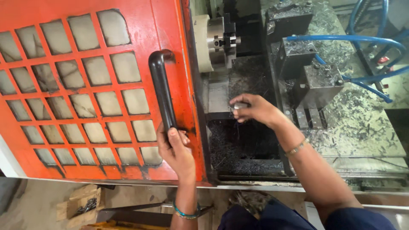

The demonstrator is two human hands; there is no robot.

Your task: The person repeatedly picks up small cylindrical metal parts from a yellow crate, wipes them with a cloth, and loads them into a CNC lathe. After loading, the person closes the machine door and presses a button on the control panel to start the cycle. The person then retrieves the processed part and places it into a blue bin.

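Observation:
My left hand (174,149) grips the lower end of the black handle (161,85) on the orange sliding door (85,85) of a lathe. That door has a grid of dusty window panes. My right hand (254,110) reaches inside the machine and holds a small metal cylindrical part (238,105) between its fingers. It hovers below and to the right of the steel chuck (219,41), apart from it. Bracelets sit on both wrists.
Dark tool blocks (317,81) with blue hoses (362,40) stand to the right of my right hand. Metal chips cover the machine bed (362,123) and the dark tray (243,145) below. A cardboard box (81,202) with scrap lies on the floor at lower left.

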